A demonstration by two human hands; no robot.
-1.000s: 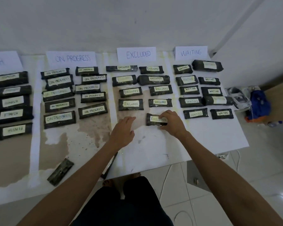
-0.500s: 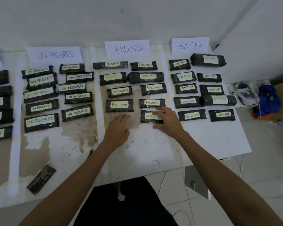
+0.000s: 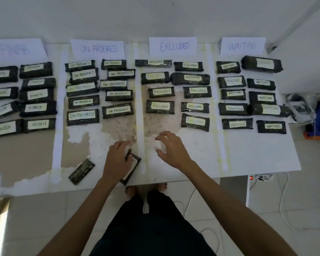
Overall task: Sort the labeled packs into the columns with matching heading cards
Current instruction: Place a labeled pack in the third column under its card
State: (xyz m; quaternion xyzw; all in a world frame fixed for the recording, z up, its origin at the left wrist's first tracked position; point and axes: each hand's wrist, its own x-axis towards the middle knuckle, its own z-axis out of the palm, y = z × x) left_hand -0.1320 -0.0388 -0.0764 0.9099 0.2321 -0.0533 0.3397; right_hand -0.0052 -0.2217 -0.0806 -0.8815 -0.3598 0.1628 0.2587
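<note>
1. Left hand (image 3: 118, 159): the fingers are curled together over the far end of a dark, plastic-wrapped rectangular pack (image 3: 133, 164) and grip it. The pack lies tilted near the front edge of the white table (image 3: 257, 154), at the foot of the ON PROGRESS column. Its pale label is partly covered and unreadable.
2. Right hand (image 3: 171, 148): it is over the table at the foot of the EXCLUDED column, with fingers spread and loosely bent, holding nothing.
3. Second dark pack (image 3: 81, 171): it lies tilted with no label showing, left of the gripped pack and apart from it.
4. White paper heading cards stand along the far edge: FINISH card (image 3: 17, 49), ON PROGRESS card (image 3: 98, 48), EXCLUDED card (image 3: 173, 46) and WAITING card (image 3: 242, 46). Below each lie two files of labelled dark packs.
5. Nearest EXCLUDED pack (image 3: 195, 121): it is last in its file, apart from the right hand.
</note>
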